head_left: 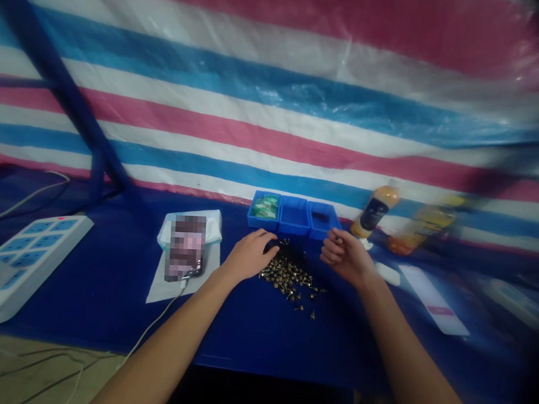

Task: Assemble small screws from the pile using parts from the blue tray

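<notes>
- your left hand (249,256): palm down, fingers (268,239) slightly curled
- your right hand (345,258): fingers (334,248) curled inward
- your left forearm (169,346), your right forearm (418,369): angled inward, bare

The little screws (288,280) are too small to see well, and near the left hand (249,256) the pile goes dark and is hard to make out. Square blocks cover the phone (185,249), the far bottle (422,228) is a blur, and the picture's edge cuts off the white power strip (30,257).
</notes>
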A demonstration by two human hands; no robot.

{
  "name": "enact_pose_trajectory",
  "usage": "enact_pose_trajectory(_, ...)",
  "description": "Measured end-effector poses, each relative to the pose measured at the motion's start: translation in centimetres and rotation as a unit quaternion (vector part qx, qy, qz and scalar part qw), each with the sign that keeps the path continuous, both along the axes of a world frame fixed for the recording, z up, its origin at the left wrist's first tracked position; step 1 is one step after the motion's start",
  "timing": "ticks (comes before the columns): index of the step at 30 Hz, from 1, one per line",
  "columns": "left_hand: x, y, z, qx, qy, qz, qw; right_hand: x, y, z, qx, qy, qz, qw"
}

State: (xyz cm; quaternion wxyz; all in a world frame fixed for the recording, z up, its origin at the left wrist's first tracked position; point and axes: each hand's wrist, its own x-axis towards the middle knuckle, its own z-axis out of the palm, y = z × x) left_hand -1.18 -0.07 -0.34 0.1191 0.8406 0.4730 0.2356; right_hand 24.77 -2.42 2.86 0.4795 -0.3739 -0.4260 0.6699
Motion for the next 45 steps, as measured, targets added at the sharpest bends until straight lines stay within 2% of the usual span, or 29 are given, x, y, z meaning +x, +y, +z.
enact_pose_trajectory(3,0.0,0.0,0.0,-0.006,-0.002,-0.002,1.0,0.3,0.3,-0.2,-0.031,0.034,-0.025,0.999)
enact_pose_trajectory(7,0.0,0.1,0.0,-0.01,-0.002,-0.002,1.0,0.9,1.2,-1.4,-0.067,0.059,-0.133,0.987)
enact_pose_trajectory(10,-0.1,0.1,0.0,-0.01,-0.007,-0.005,1.0,1.3,1.8,-2.0,-0.078,0.013,-0.198,0.977)
enact_pose_trajectory(13,-0.1,0.2,0.0,-0.012,-0.009,-0.006,1.0,1.5,2.0,-2.3,-0.022,-0.089,-0.223,0.971)
enact_pose_trajectory(15,-0.1,0.2,0.0,-0.012,-0.008,-0.006,1.0,1.5,1.9,-2.4,0.062,-0.211,-0.207,0.953)
enact_pose_trajectory(16,-0.1,0.2,0.0,-0.012,-0.008,-0.005,1.0,1.4,1.8,-2.4,0.112,-0.283,-0.18,0.935)
enact_pose_trajectory(18,-0.1,0.2,0.0,-0.012,-0.008,-0.003,1.0,1.4,1.5,-2.5,0.202,-0.411,-0.107,0.883)
enact_pose_trajectory(20,0.0,0.2,0.0,-0.011,-0.008,-0.002,1.0,1.3,1.2,-2.6,0.262,-0.486,-0.035,0.833)
enact_pose_trajectory(22,0.0,0.2,0.0,-0.01,-0.008,-0.003,1.0,1.1,1.0,-2.8,0.29,-0.517,0.014,0.805)
enact_pose_trajectory(25,-0.1,0.2,0.0,-0.008,-0.009,-0.004,1.0,0.8,0.9,-3.1,0.308,-0.529,0.052,0.789)
enact_pose_trajectory(31,-0.1,0.1,0.1,-0.008,-0.006,-0.007,1.0,0.4,1.2,-3.6,0.329,-0.563,0.052,0.757)
enact_pose_trajectory(39,-0.1,0.2,-0.1,-0.013,0.003,-0.005,1.0,0.1,1.3,-3.8,0.349,-0.575,0.036,0.739)
enact_pose_trajectory(45,-0.2,0.3,-0.2,-0.013,0.001,-0.006,1.0,-0.2,1.0,-3.7,0.34,-0.575,0.017,0.744)
